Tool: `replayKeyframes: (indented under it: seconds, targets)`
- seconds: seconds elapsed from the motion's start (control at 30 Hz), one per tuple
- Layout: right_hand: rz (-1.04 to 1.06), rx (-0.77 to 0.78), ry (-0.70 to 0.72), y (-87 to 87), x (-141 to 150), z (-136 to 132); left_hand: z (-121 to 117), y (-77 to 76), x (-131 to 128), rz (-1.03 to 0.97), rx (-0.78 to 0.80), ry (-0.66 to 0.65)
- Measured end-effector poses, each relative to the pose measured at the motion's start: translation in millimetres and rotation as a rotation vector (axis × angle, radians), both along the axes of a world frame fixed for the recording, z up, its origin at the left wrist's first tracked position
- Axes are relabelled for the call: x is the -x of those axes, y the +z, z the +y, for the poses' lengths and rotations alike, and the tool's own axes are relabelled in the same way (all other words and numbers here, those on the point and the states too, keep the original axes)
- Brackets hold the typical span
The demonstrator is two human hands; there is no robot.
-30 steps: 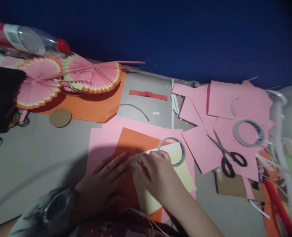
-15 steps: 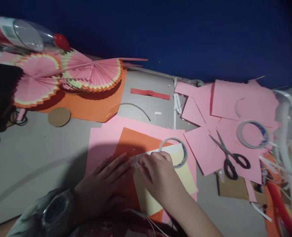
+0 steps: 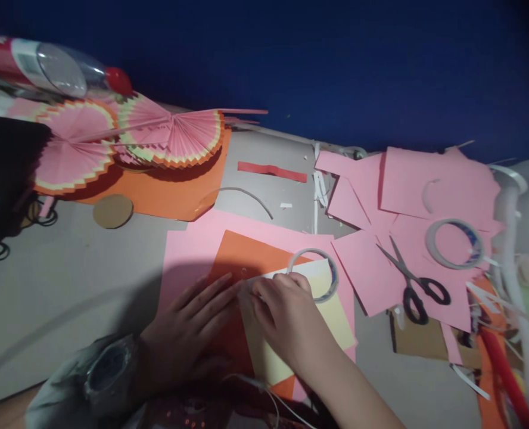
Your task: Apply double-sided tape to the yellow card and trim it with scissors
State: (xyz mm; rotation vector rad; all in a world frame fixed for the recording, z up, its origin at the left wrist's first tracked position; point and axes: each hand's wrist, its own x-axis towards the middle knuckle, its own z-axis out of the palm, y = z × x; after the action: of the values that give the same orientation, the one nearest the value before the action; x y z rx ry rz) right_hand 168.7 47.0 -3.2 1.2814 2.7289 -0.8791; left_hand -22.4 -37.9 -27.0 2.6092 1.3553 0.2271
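Note:
My left hand (image 3: 193, 333) lies flat with fingers stretched over an orange sheet (image 3: 242, 250), its fingertips close to my right hand's. My right hand (image 3: 286, 322) is closed in a pinch at the left corner of a cream sheet (image 3: 340, 316). A pale strip of tape (image 3: 246, 287) shows at its fingertips, partly hidden by them. Along the cream sheet's upper edge runs a white band (image 3: 316, 268). Behind the right knuckles, a tape roll (image 3: 335, 280) rests over the sheets. Large pink paper (image 3: 177, 244) lies beneath everything here.
Black-handled scissors (image 3: 410, 277) lie spread on pink sheets (image 3: 429, 179) at right, beside another tape roll (image 3: 432, 244). Pleated paper fans (image 3: 193, 140), a bottle (image 3: 63, 68) and a cardboard disc (image 3: 112, 211) sit at left. A red strip (image 3: 271, 171) lies behind.
The camera view has shifted slightly. Both hands stay in nearly the same place on the sheets, and the pale bit at the right fingertips shows less clearly.

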Motion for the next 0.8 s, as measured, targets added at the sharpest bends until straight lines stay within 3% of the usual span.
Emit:
replayKeyframes:
  seconds: [0.13, 0.33, 0.53, 0.8]
  targets:
    - [-0.039, -0.017, 0.008, 3.0, 2, 0, 5, 5.5, -4, 0.030, 0.002, -0.041]
    - [-0.102, -0.101, 0.004, 13.7, -1, -3, 0, 3.8, -5, 0.086, 0.036, -0.008]
    - [-0.120, -0.081, -0.028, 27.5, -6, -3, -4, 4.2, -7, 0.091, 0.009, 0.018]
    - [-0.181, -0.210, -0.171, 27.4, 1, -6, -4, 7.6, -13, 0.115, -0.004, 0.047]
